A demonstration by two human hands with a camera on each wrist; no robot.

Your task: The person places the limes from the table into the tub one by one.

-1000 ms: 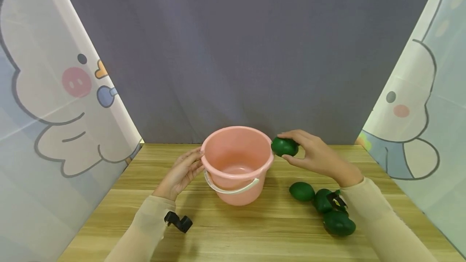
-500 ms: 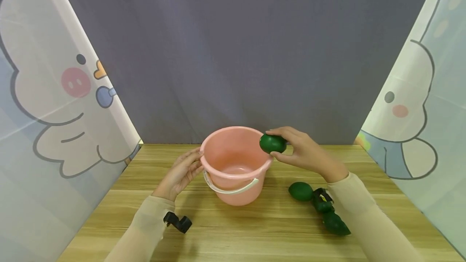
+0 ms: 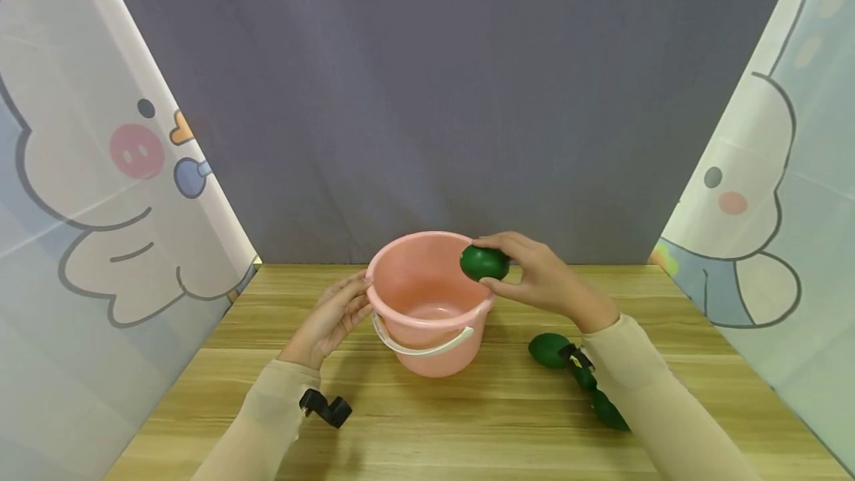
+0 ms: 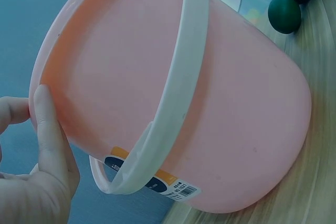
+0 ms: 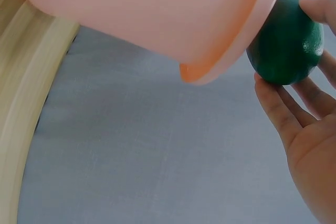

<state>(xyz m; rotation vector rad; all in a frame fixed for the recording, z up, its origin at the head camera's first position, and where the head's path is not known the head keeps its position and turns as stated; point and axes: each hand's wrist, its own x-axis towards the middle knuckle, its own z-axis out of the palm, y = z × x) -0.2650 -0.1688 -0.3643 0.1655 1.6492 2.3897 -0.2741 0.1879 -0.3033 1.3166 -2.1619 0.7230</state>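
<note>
A pink plastic bucket (image 3: 410,273) stands upright on the table, its white handle (image 3: 427,352) hanging down at the front. My left hand (image 3: 334,318) pinches the bucket's rim on the left side, thumb and finger at the edge in the left wrist view. In my right hand (image 3: 544,280) is a glossy, dark green oval fruit (image 3: 484,263), gripped between thumb and fingers. It overlaps the bucket's right rim in the head view and sits just beyond the rim in the right wrist view.
Several similar green fruits (image 3: 548,350) lie on the wooden table (image 3: 414,429) right of the bucket, partly covered by my right sleeve (image 3: 657,392). A grey curtain (image 3: 427,95) hangs behind the bucket. Cartoon-printed cloths (image 3: 87,169) flank both sides.
My right hand has moved left with the green fruit, from beside the bucket to over its right rim. The left hand and the bucket have stayed in place.
</note>
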